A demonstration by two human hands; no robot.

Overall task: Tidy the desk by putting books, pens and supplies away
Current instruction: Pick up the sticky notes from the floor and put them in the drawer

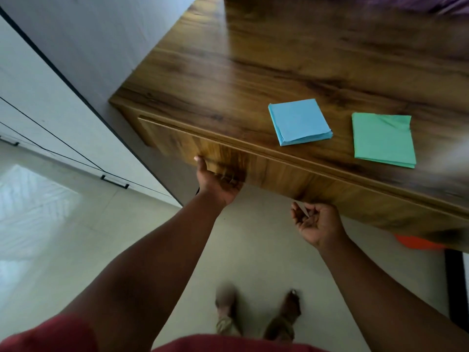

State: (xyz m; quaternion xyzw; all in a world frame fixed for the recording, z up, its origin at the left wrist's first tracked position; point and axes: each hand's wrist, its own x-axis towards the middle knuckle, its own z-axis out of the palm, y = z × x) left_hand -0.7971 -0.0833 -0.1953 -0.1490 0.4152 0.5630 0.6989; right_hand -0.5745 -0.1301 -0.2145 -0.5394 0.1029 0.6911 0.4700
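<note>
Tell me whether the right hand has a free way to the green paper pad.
Probably yes: the green paper pad lies in the open near the desk's front edge, just above the right hand, though that hand already pinches something small.

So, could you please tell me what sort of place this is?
Probably a bedroom at home: a wooden desk with a drawer front, white fitted cupboards along the wall, and purple bedding at the far edge.
</note>
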